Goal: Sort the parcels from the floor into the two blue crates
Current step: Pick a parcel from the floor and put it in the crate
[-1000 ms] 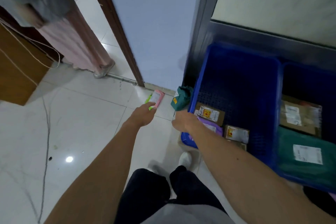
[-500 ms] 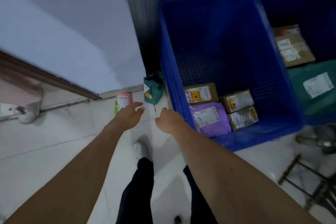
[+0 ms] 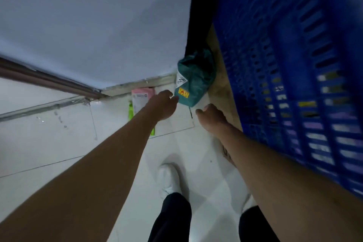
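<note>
A green soft parcel (image 3: 196, 80) with a white label and a yellow sticker lies on the floor, wedged between the wall and the blue crate (image 3: 290, 76). A pink parcel (image 3: 141, 97) with a bright green item (image 3: 130, 111) under it lies just to its left. My left hand (image 3: 164, 105) reaches over the pink parcel, its fingertips at the green parcel's near edge. My right hand (image 3: 211, 116) hovers beside the crate's side wall, fingers loosely bent, holding nothing. Parcels inside the crate show only as blurred colours through its slots.
A pale wall (image 3: 98, 25) and a dark door frame (image 3: 49, 80) close off the space ahead. White floor tiles (image 3: 59, 143) spread to the left. My white shoe (image 3: 169, 180) and dark trouser legs stand below the hands.
I have bent lower and closer to the floor; the crate now fills the right side. Both hands have moved forward towards the green parcel.
</note>
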